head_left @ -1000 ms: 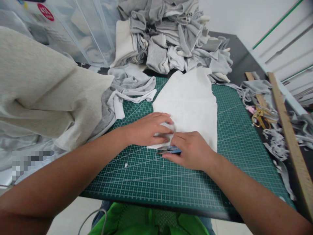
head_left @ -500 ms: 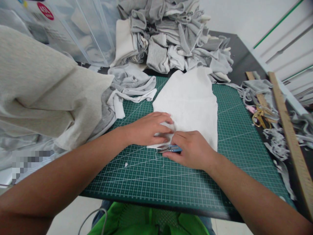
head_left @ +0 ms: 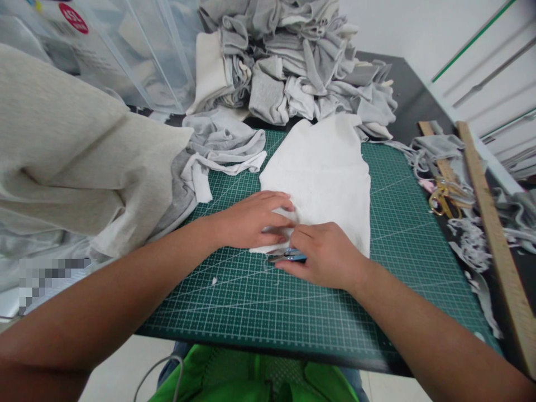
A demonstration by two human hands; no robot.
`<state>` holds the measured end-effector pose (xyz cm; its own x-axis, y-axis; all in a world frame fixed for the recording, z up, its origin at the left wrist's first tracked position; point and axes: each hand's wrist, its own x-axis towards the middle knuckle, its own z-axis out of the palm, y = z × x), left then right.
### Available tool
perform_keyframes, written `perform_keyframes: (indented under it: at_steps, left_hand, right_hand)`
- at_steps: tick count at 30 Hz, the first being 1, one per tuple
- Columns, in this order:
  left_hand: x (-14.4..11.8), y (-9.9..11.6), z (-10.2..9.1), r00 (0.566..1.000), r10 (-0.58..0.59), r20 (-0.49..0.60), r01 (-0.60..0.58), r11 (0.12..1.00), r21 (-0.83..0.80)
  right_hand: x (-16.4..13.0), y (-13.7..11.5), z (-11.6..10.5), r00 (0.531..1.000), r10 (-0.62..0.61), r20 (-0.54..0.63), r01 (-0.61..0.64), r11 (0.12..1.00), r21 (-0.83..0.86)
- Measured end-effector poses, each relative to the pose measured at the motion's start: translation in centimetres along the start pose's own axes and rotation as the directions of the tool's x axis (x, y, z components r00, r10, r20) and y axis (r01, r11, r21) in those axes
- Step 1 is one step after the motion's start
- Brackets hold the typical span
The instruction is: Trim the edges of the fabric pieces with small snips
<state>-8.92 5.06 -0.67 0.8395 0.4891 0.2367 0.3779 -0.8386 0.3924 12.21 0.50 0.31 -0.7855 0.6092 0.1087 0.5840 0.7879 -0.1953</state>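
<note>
A white piece of fabric lies flat on the green cutting mat. My left hand rests on its lower left part, fingers spread and pressing down, with nothing gripped. My right hand is closed around small blue-handled thread snips. The snips point left, and their blades lie slightly apart at the fabric's near edge, just below my left fingers. Part of the handle is hidden in my right hand.
Grey and cream fabric pieces are heaped at the back. Beige cloth covers the left, before a clear plastic box. At the right lie gold-handled scissors, a wooden ruler and fabric scraps. A white scrap is on the mat.
The snips' blades have parted a little at the fabric's near edge. Both hands stay almost in place; the whole view has shifted slightly.
</note>
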Motion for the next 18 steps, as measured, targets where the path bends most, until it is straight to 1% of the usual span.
perform_keyframes:
  at_steps: [4, 18]
  left_hand:
    - [0.01, -0.04, 0.08, 1.0, 0.008, -0.018, -0.008, 1.0, -0.005]
    - [-0.01, -0.19, 0.24, 1.0, 0.018, -0.002, -0.018, 1.0, 0.007]
  right_hand:
    - [0.09, -0.02, 0.07, 1.0, -0.016, -0.008, 0.016, 1.0, 0.002]
    - [0.43, 0.1, 0.0, 0.997, -0.078, 0.0, 0.078, 0.997, 0.012]
